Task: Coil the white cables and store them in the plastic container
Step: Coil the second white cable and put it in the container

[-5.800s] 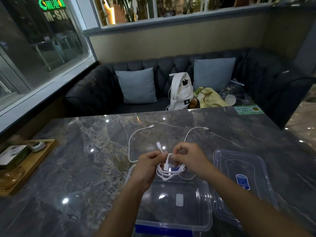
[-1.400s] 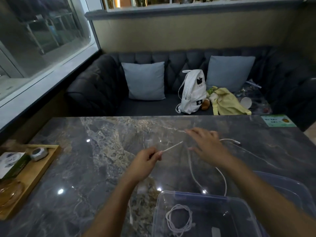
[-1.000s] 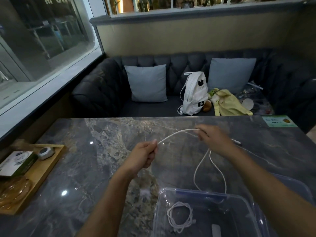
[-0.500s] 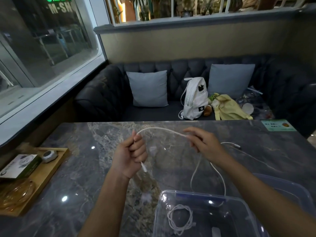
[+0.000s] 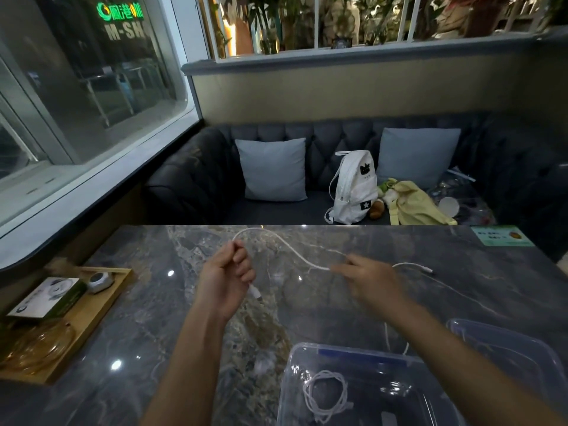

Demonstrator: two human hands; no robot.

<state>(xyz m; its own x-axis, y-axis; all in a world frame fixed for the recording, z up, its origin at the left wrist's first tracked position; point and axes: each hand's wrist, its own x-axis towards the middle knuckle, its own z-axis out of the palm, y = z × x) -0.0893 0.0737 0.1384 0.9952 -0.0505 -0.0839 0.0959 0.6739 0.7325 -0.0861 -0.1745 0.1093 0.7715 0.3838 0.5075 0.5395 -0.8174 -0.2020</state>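
Left hand (image 5: 229,272) clenched round 1 end of the loose white cable (image 5: 292,250), whose length arcs rightward to the blurred right hand (image 5: 372,279), grip indeterminate; 1 coiled cable (image 5: 325,392) lies in the near plastic container (image 5: 299,352).

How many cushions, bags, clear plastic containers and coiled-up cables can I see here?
Cushions: 2, the left cushion and the right cushion
Bags: 2, the white backpack and the yellow bag
Containers: 1, the plastic container
Coiled cables: 1, the coiled cable lying inside it
Total: 6
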